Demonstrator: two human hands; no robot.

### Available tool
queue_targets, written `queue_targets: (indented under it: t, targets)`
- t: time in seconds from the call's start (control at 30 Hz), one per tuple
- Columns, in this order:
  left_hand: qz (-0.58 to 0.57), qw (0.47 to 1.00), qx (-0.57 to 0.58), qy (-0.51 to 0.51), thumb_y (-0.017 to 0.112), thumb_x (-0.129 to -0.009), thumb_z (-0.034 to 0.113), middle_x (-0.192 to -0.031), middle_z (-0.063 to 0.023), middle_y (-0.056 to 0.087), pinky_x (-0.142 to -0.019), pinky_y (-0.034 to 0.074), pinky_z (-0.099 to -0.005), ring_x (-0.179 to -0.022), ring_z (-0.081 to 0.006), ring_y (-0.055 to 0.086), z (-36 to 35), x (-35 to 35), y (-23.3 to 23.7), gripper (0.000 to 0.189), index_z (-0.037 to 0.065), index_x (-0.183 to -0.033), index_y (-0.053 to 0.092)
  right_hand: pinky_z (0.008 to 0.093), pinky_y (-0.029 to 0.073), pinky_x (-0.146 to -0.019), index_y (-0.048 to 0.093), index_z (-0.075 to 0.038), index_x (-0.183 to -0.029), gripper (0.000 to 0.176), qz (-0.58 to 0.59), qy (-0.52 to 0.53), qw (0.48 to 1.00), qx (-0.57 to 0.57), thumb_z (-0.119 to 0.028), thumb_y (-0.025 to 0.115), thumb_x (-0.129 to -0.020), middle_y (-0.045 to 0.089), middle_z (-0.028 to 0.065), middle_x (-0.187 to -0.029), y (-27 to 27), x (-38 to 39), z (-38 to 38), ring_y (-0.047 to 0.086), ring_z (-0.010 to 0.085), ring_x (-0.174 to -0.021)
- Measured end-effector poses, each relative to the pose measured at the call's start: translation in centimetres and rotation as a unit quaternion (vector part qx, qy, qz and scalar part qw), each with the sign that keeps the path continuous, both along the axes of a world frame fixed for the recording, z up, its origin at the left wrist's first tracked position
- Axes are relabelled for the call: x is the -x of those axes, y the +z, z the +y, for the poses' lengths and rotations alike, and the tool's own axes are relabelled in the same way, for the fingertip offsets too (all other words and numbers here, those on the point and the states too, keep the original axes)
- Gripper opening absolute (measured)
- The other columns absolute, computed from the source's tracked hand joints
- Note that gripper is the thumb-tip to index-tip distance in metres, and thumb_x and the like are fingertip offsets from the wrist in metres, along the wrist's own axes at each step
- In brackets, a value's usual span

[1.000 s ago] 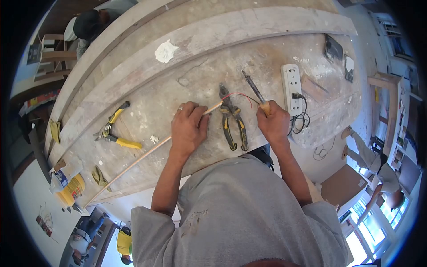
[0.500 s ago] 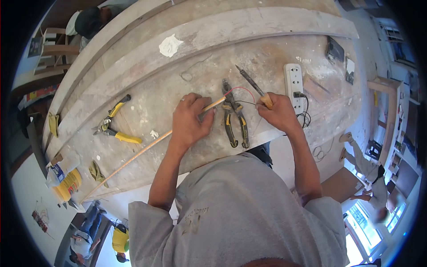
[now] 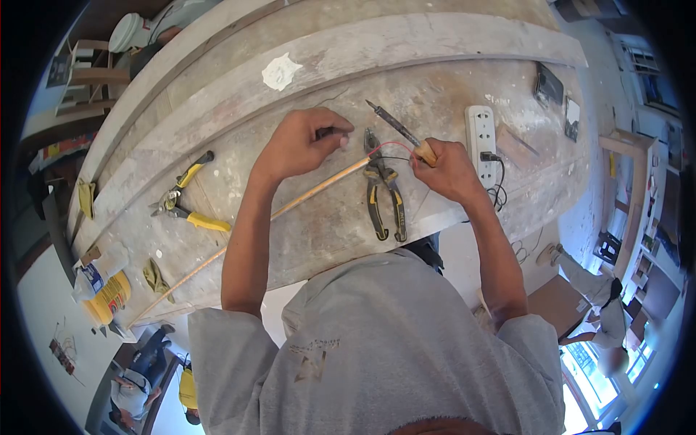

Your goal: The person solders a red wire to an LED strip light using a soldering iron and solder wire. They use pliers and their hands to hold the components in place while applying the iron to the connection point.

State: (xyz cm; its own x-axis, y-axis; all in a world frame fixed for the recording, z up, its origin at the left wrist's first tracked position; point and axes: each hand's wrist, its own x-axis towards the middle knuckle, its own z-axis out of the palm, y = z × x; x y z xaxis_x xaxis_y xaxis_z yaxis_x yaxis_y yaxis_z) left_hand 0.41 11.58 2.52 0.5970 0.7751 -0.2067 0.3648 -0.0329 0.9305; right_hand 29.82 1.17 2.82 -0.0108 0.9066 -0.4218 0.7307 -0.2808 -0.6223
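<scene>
My right hand (image 3: pixel 453 170) grips the wooden handle of a soldering iron (image 3: pixel 395 125), its dark tip pointing up and left. Red and black wires (image 3: pixel 395 143) arc from the end of a long, thin copper-coloured strip (image 3: pixel 319 190) toward that hand. The strip's end rests at pliers (image 3: pixel 382 192) with black-and-yellow handles, which lie on the worktable. Left of the pliers, my left hand (image 3: pixel 304 145) hovers over or touches the tabletop, fingers curled and thumb near the index finger. What it pinches, if anything, is hidden. A thin wire (image 3: pixel 337 96) shows just beyond it.
Yellow-handled cutters (image 3: pixel 185 199) lie to the left. On the right are a white power strip (image 3: pixel 480 145) with a black plug and a dark phone-like object (image 3: pixel 549 85). A long board (image 3: pixel 406 40) spans the back. Bottles (image 3: pixel 109 297) stand far left; other people are around.
My left hand has let go of the strip and moved up and slightly left, over the thin wire loop. The soldering iron has shifted slightly left in my right hand.
</scene>
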Motion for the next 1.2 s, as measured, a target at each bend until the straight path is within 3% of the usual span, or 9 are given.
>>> queue_targets:
  t: [0.1, 0.27, 0.37, 0.47, 0.57, 0.67, 0.93, 1.13, 1.2]
  targets:
    - [-0.006, 0.997, -0.005, -0.079, 0.077, -0.091, 0.004, -0.098, -0.0108, 0.078, -0.08, 0.057, -0.0349, -0.087, -0.0202, 0.073, 1.5, -1.4, -0.4, 0.02, 0.001, -0.11, 0.08, 0.0404, 0.057, -0.072, 0.075, 0.002, -0.097, 0.022, -0.004, 0.002, 1.0, 0.008, -0.018, 0.08, -0.089, 0.075, 0.0217, -0.081, 0.2, 0.0, 0.2, 0.074, 0.0329, -0.071]
    - [-0.052, 0.989, -0.013, -0.134, 0.077, -0.09, 0.004, -0.098, -0.0112, 0.079, -0.079, 0.057, -0.0369, -0.084, -0.0242, 0.073, 2.8, -2.6, -0.7, 0.019, 0.001, -0.108, 0.08, 0.035, 0.055, -0.072, 0.076, 0.001, -0.097, 0.019, 0.022, -0.051, 0.998, -0.008, -0.017, 0.079, -0.09, 0.074, 0.0117, -0.079, 0.8, -1.4, -0.6, 0.068, 0.0172, -0.072]
    - [0.066, 0.985, -0.017, -0.16, 0.077, -0.091, 0.005, -0.098, -0.0113, 0.078, -0.074, 0.055, -0.0362, -0.081, -0.0223, 0.072, 3.3, -1.0, 3.6, 0.017, 0.002, -0.107, 0.081, 0.0315, 0.052, -0.068, 0.075, -0.001, -0.095, 0.015, -0.012, -0.103, 0.994, -0.046, -0.014, 0.079, -0.091, 0.07, 0.0035, -0.076, 2.8, -2.9, -0.9, 0.061, 0.0101, -0.072]
    - [0.053, 0.99, -0.03, -0.123, 0.079, -0.088, 0.003, -0.094, -0.0107, 0.076, -0.069, 0.053, -0.0358, -0.077, -0.02, 0.07, 1.9, -0.5, 7.0, 0.016, 0.003, -0.104, 0.081, 0.0287, 0.047, -0.064, 0.074, -0.001, -0.093, 0.011, 0.052, -0.142, 0.988, -0.038, -0.011, 0.078, -0.092, 0.065, -0.0018, -0.075, 5.5, -4.0, -0.7, 0.056, 0.0071, -0.069]
    - [-0.077, 0.981, -0.176, -0.033, 0.084, -0.083, 0.002, -0.092, -0.0083, 0.07, -0.069, 0.054, -0.0383, -0.078, -0.0243, 0.069, -0.8, -2.7, 9.7, 0.023, 0.007, -0.105, 0.078, 0.0261, 0.042, -0.061, 0.074, -0.002, -0.091, 0.007, 0.115, -0.185, 0.976, -0.029, -0.008, 0.077, -0.093, 0.06, -0.0057, -0.075, 9.2, -2.7, -0.8, 0.052, 0.0041, -0.069]
    - [-0.046, 0.919, -0.39, -0.024, 0.086, -0.081, 0.005, -0.103, -0.0077, 0.069, -0.071, 0.055, -0.0394, -0.087, -0.0289, 0.069, -3.0, -4.7, 10.6, 0.031, 0.01, -0.11, 0.076, 0.0253, 0.04, -0.06, 0.074, -0.002, -0.091, 0.006, 0.153, -0.172, 0.971, -0.06, -0.006, 0.077, -0.093, 0.06, -0.0062, -0.075, 11.9, -1.3, -1.2, 0.051, 0.0035, -0.068]
    - [0.009, 0.853, -0.519, -0.052, 0.08, -0.077, -0.002, -0.102, -0.0083, 0.066, -0.074, 0.054, -0.0436, -0.089, -0.0314, 0.066, -4.6, -4.2, 11.8, 0.029, 0.008, -0.104, 0.073, 0.0267, 0.048, -0.065, 0.075, -0.003, -0.093, 0.006, 0.182, -0.151, 0.965, -0.111, -0.005, 0.08, -0.091, 0.065, -0.0045, -0.077, 12.9, -0.2, -3.0, 0.056, 0.0046, -0.072]
    - [0.004, 0.857, -0.507, -0.092, 0.078, -0.078, -0.002, -0.103, -0.011, 0.068, -0.075, 0.055, -0.0469, -0.091, -0.0351, 0.068, -4.3, -3.2, 11.3, 0.029, 0.007, -0.106, 0.072, 0.0315, 0.054, -0.071, 0.075, -0.003, -0.097, 0.016, 0.178, -0.087, 0.972, -0.127, -0.018, 0.08, -0.093, 0.072, 0.0036, -0.078, 12.0, -0.5, -3.4, 0.063, 0.0086, -0.076]
    - [-0.012, 0.881, -0.466, -0.084, 0.074, -0.087, -0.002, -0.093, -0.0123, 0.07, -0.069, 0.052, -0.0456, -0.086, -0.0364, 0.069, -4.4, -3.3, 11.3, 0.015, 0.006, -0.098, 0.068, 0.0323, 0.054, -0.074, 0.074, -0.004, -0.099, 0.016, 0.163, -0.08, 0.976, -0.122, -0.018, 0.078, -0.094, 0.073, 0.0051, -0.081, 12.7, -0.5, -3.4, 0.064, 0.0089, -0.078]
